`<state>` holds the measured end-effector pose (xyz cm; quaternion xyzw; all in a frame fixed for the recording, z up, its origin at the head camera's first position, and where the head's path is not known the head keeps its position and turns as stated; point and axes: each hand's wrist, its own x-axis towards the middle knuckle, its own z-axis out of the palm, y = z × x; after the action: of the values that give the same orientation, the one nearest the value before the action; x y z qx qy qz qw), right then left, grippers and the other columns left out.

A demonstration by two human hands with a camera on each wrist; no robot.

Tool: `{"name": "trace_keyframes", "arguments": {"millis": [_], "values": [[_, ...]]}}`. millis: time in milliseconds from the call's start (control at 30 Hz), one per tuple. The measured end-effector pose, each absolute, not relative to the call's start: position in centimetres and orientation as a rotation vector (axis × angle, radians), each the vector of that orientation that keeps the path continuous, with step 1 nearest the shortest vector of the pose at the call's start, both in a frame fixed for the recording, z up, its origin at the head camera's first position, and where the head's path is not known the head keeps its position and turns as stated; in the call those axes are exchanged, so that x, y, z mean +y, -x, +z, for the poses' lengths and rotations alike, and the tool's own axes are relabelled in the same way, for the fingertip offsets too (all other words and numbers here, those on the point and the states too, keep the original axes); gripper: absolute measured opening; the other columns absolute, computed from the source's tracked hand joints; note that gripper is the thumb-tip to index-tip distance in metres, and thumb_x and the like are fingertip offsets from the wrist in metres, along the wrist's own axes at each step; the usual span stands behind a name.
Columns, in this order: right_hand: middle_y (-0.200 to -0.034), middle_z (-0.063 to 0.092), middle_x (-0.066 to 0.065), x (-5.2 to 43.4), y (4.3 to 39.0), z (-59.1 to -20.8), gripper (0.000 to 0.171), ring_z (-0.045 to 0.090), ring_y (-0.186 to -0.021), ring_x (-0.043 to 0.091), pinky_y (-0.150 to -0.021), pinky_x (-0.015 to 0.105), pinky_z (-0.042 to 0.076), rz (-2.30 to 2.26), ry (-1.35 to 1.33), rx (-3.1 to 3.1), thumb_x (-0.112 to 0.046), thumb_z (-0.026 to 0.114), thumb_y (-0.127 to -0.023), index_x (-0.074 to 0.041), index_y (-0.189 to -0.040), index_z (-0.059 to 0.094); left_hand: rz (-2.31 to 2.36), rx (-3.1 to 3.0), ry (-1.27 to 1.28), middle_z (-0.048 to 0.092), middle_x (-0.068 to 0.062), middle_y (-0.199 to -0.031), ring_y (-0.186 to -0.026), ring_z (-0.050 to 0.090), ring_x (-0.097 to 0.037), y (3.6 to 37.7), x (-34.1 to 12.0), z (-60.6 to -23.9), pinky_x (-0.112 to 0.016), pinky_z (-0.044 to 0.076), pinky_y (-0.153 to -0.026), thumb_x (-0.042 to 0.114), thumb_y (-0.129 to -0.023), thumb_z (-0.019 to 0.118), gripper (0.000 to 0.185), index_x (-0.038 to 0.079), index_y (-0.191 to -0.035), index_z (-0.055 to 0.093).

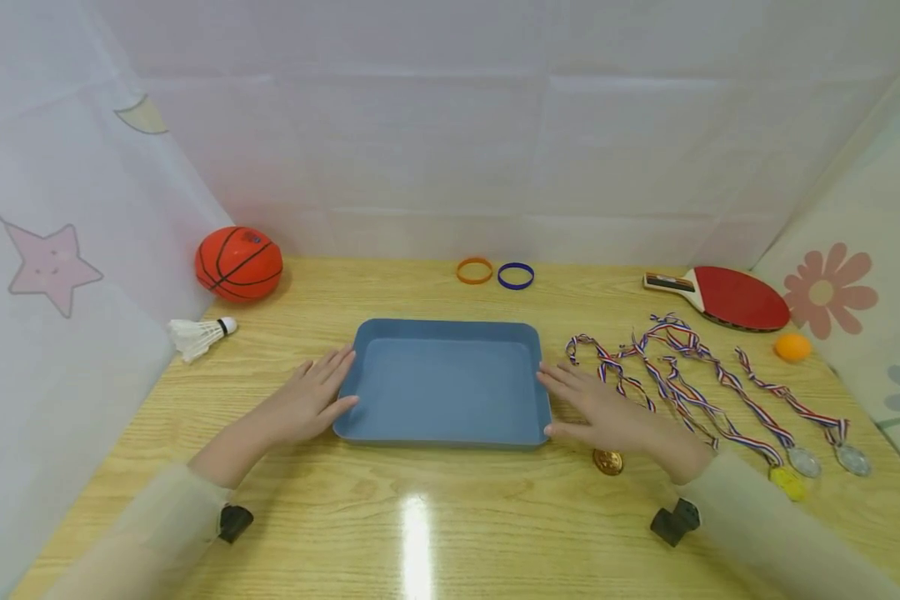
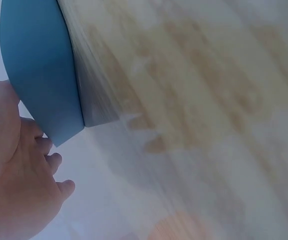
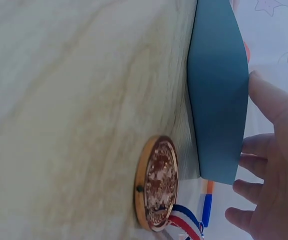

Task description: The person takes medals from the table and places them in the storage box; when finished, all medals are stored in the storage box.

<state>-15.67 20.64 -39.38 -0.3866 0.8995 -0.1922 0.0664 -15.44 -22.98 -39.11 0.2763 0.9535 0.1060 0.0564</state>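
Blue plastic, matte and smooth, forms the shallow rectangular tray [image 1: 446, 384] that sits in the middle of the wooden table [image 1: 450, 517]. It has rounded corners, a low raised rim and a flat floor with nothing lying in it. The left hand [image 1: 307, 404] lies flat on the table against the tray's left wall, fingers straight and slightly spread, the fingertips touching the rim; it grips nothing. The right hand [image 1: 603, 410] mirrors it on the other side, fingers extended and resting against the right wall, thumb near the front corner, also holding nothing. In the right wrist view the tray's wall [image 3: 218, 95] stands upright between the palm [image 3: 279, 165] and the tabletop, and a gold medal [image 3: 156, 182] on a striped ribbon lies just beside the tray's corner. More medals with red, white and blue ribbons [image 1: 708, 392] spread out to the right of that hand. A red table tennis paddle [image 1: 727, 297] and an orange ball [image 1: 792, 347] lie at the far right, a basketball [image 1: 238, 263] and a shuttlecock [image 1: 198, 335] at the far left, and two wristbands [image 1: 495, 272] behind the tray.
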Motion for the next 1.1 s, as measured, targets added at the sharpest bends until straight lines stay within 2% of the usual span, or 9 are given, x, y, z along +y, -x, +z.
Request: {"name": "trace_keyframes", "arguments": {"millis": [500,800,900,967,1033,1100], "values": [[-0.148,0.022,0.016,20.7,14.1,-39.0,0.073,0.017,-0.134,0.037,-0.103,0.055,0.021,-0.557,1.163,2.756,-0.048,0.051,-0.091,-0.003,-0.144,0.029,0.362,2.896,-0.859,0.012,-0.022,-0.150,-0.135,0.011,-0.038,14.4,-23.0,-39.0,-0.058,0.011,-0.104,0.043,-0.099,0.035,0.070,-0.007,-0.144,0.017],[-0.141,0.034,0.019,22.0,13.0,-38.7,0.066,0.028,-0.130,0.038,-0.099,0.057,0.027,-0.820,0.995,2.833,-0.034,0.062,-0.088,-0.001,-0.140,0.036,0.356,2.900,-0.862,0.013,-0.021,-0.150,-0.135,0.012,-0.037,14.4,-23.1,-39.1,-0.057,0.012,-0.105,0.043,-0.098,0.035,0.070,-0.007,-0.144,0.016],[-0.135,0.041,0.019,22.9,12.5,-38.6,0.061,0.033,-0.126,0.039,-0.097,0.057,0.031,-0.883,0.913,2.879,-0.030,0.065,-0.087,0.000,-0.134,0.043,0.360,2.895,-0.863,0.013,-0.021,-0.150,-0.135,0.012,-0.038,14.4,-23.1,-39.1,-0.057,0.012,-0.105,0.042,-0.098,0.037,0.070,-0.007,-0.144,0.017],[-0.127,0.049,0.017,23.6,12.3,-38.7,0.052,0.041,-0.120,0.037,-0.092,0.055,0.037,-0.907,0.850,2.915,-0.028,0.067,-0.086,0.000,-0.127,0.050,0.365,2.891,-0.865,0.014,-0.021,-0.149,-0.135,0.012,-0.038,14.4,-23.0,-39.0,-0.057,0.012,-0.105,0.042,-0.098,0.037,0.070,-0.007,-0.144,0.017],[-0.112,0.058,0.011,24.2,12.0,-38.8,0.038,0.052,-0.107,0.030,-0.083,0.047,0.046,-0.914,0.806,2.953,-0.026,0.068,-0.084,-0.003,-0.114,0.058,0.365,2.891,-0.867,0.014,-0.021,-0.150,-0.135,0.013,-0.038,14.4,-23.0,-39.0,-0.057,0.012,-0.105,0.041,-0.098,0.038,0.070,-0.007,-0.144,0.017],[-0.093,0.061,0.002,24.7,11.7,-38.8,0.025,0.058,-0.087,0.020,-0.071,0.037,0.050,-0.908,0.759,2.968,-0.025,0.069,-0.084,-0.008,-0.099,0.061,0.364,2.892,-0.867,0.014,-0.020,-0.150,-0.135,0.013,-0.038,14.4,-23.0,-38.9,-0.057,0.012,-0.105,0.041,-0.098,0.038,0.069,-0.007,-0.144,0.017]]}}
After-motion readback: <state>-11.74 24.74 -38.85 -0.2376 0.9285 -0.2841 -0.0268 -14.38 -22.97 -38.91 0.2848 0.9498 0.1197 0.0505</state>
